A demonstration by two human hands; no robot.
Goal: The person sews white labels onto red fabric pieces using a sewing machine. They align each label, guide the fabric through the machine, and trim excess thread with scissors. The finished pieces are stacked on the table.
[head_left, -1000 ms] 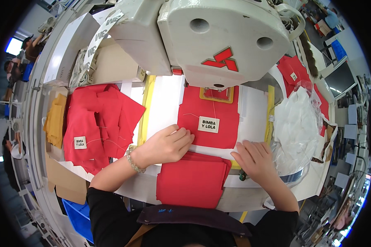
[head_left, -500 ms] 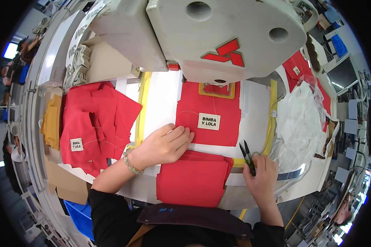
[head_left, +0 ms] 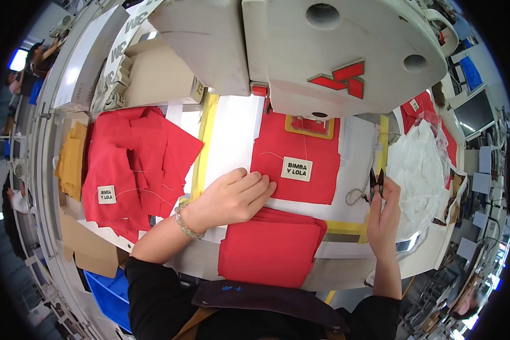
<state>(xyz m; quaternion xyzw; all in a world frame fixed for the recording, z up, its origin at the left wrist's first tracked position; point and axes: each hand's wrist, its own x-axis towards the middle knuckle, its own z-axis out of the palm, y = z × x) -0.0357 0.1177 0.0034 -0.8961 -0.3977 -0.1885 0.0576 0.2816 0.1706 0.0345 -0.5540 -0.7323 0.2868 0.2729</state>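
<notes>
Under the head of a large pale sewing machine lies a red fabric piece with a cream label on it. A yellow-edged clamp sits at its far edge, and loose threads run by the label. My left hand has its fingers curled at the fabric's near left corner; the fingertips are partly hidden. To the right, my right hand grips black thread snips with the blades pointing away from me. A thin cord loops beside them. Closest to me is a stack of red fabric pieces.
A heap of red fabric, one piece labelled, lies at left beside yellow cloth and an open carton. White material in clear plastic lies at right. Yellow tape marks the work surface. A blue bin stands below left.
My right hand has moved farther from me and slightly right with the snips, whose blades now point more straight ahead. My left hand stays at the fabric's corner. The whole view has shifted slightly.
</notes>
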